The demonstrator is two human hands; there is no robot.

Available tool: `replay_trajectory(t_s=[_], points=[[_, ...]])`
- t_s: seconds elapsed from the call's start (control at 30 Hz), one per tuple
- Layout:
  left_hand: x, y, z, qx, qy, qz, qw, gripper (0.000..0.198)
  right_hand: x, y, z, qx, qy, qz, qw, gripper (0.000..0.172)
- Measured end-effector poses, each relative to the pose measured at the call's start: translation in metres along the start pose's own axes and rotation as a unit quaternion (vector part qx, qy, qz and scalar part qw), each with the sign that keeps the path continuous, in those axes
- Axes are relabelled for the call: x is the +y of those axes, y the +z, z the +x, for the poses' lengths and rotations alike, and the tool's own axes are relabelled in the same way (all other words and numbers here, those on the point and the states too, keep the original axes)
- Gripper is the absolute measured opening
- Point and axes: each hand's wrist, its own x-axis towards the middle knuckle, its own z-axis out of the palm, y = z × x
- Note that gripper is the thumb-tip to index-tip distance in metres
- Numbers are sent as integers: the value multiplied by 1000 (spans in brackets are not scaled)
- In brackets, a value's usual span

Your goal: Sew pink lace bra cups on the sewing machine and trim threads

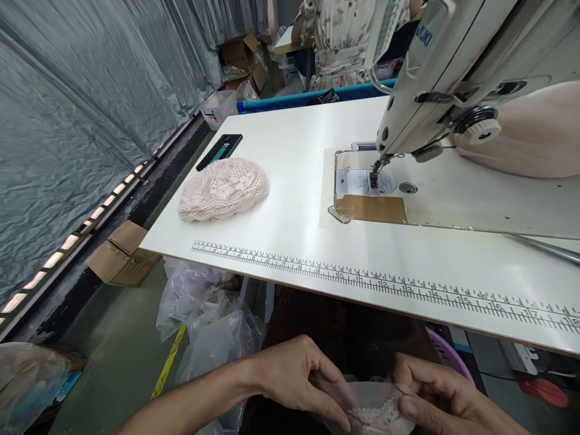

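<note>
Below the table's front edge, over the lap, my left hand (pixel 312 386) pinches a piece of pale lace fabric (pixel 378 417) with a sheer edge. My right hand (pixel 430 396) grips the same piece on its other side, thumb and forefinger pressed together. The fabric's lower part runs out of view. On the white table (pixel 290 199) a folded heap of pale pink lace (pixel 224 190) lies to the left, apart from both hands. To the right stands a sewing machine (pixel 435 72), its presser foot (pixel 375 175) over the needle plate.
A black phone-like object (pixel 220 151) lies behind the lace heap. Scissors or a metal tool (pixel 548 248) rests at the table's right. Plastic bags (pixel 203 320) and a cardboard box (pixel 124 254) sit on the floor at left. A person in floral clothing (pixel 342 36) is beyond the table.
</note>
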Motion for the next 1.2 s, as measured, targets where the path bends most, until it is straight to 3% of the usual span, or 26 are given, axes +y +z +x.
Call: replay_trajectory(t_s=[0.27, 0.53, 0.83, 1.07, 1.2], points=[[1, -1, 2, 0, -18, -31, 999, 56, -2, -3, 2, -20, -15, -25, 999, 39], [3, 0, 2, 36, -6, 65, 997, 46, -2, -2, 5, -9, -36, -61, 997, 33], [1, 2, 6, 40, 60, 44, 996, 34, 0, -4, 6, 12, -33, -66, 997, 34], [1, 2, 7, 42, 83, 59, 994, 33, -1, -6, 8, -26, -28, -71, 997, 39], [2, 3, 6, 45, 47, 39, 997, 29, 2, -5, 11, -34, -21, -85, 996, 41]])
